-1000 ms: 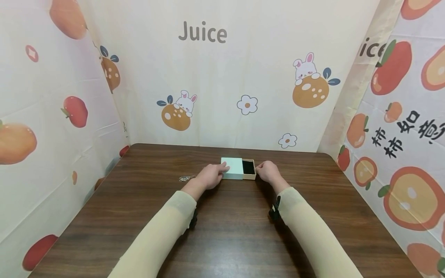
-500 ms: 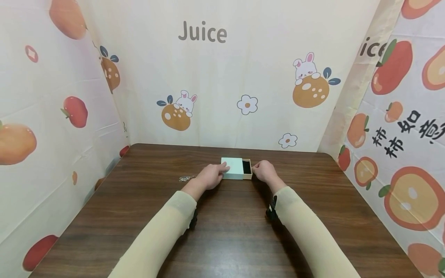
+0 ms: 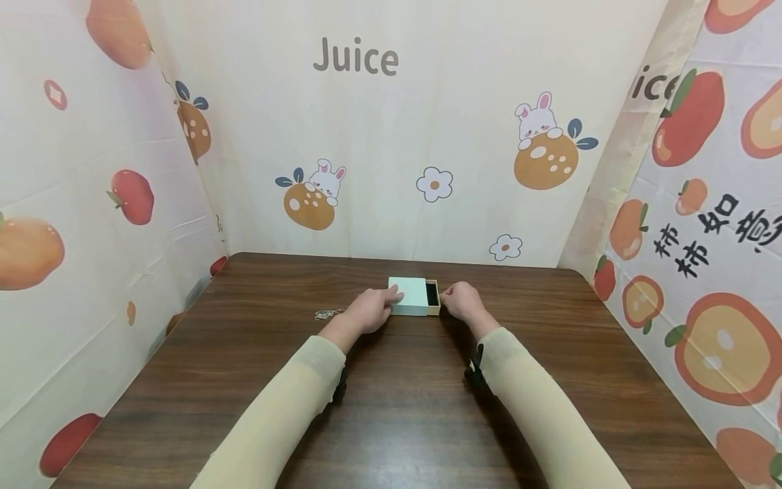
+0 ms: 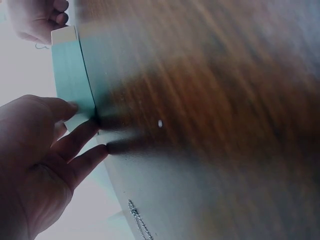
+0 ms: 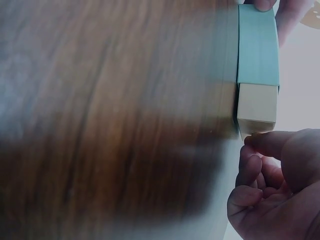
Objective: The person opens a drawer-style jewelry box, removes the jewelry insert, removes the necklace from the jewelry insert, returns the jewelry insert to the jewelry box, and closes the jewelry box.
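A small mint-green jewelry box [image 3: 413, 293] lies near the far side of the table. Its cream inner drawer [image 5: 257, 102] sticks out a little on the right, with black lining [image 3: 432, 294] showing. My left hand [image 3: 368, 310] holds the green sleeve at its left end, thumb on top and fingers against the side. At the drawer's outer end, my right hand [image 3: 466, 301] has its thumb and index finger pinched together, the other fingers curled. A thin dark loop [image 4: 42, 46] shows by that end. To the left of the box lies a silver chain [image 3: 328, 314].
The brown wood-grain table [image 3: 391, 421] spreads out in front of the box. A printed curtain [image 3: 379, 122] hangs close behind the far table edge, with more fruit-patterned cloth [image 3: 702, 224] along both sides.
The right hand has moved left and the drawer has slid further into the green sleeve, so less black lining shows. The left hand and the chain have stayed put.
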`<move>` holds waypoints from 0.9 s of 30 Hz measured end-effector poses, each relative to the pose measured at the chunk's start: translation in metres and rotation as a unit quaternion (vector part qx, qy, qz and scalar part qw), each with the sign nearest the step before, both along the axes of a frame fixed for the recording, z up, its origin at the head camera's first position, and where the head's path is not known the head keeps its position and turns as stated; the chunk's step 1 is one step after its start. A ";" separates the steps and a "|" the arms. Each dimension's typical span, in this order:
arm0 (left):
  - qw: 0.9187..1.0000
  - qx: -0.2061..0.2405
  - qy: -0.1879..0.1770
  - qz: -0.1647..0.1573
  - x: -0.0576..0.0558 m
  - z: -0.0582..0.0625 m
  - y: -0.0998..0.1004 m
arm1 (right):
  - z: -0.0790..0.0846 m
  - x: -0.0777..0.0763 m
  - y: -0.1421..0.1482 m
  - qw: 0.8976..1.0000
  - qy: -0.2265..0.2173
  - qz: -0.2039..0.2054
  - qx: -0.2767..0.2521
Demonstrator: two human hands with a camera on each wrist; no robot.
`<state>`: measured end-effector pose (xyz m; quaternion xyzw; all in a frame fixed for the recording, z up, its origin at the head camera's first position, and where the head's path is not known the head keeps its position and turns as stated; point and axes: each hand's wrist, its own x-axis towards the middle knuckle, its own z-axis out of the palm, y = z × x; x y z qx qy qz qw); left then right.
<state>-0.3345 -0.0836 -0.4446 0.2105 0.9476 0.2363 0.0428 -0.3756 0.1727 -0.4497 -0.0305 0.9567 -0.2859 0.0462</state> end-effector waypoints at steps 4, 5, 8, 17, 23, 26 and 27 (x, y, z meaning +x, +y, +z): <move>1.000 0.000 -0.001 0.001 0.000 0.000 0.000 | -0.001 -0.001 -0.002 1.000 -0.005 -0.004 -0.003; 1.000 0.000 -0.001 0.001 0.000 0.000 0.000 | -0.001 -0.001 -0.002 1.000 -0.006 -0.004 -0.004; 1.000 -0.001 -0.001 0.002 0.001 0.000 0.000 | -0.002 -0.002 -0.003 1.000 -0.006 -0.002 -0.001; 1.000 0.002 -0.004 0.001 0.000 0.000 0.000 | -0.001 -0.003 -0.006 1.000 -0.012 -0.005 0.002; 1.000 0.005 -0.004 0.002 0.002 0.002 0.000 | 0.000 -0.003 -0.008 1.000 -0.010 -0.002 0.004; 1.000 0.006 -0.007 0.001 0.002 0.002 0.000 | 0.000 -0.004 -0.009 1.000 -0.009 -0.001 0.009; 1.000 0.006 -0.007 0.001 0.002 0.003 -0.001 | 0.000 -0.004 -0.009 1.000 -0.008 -0.001 0.010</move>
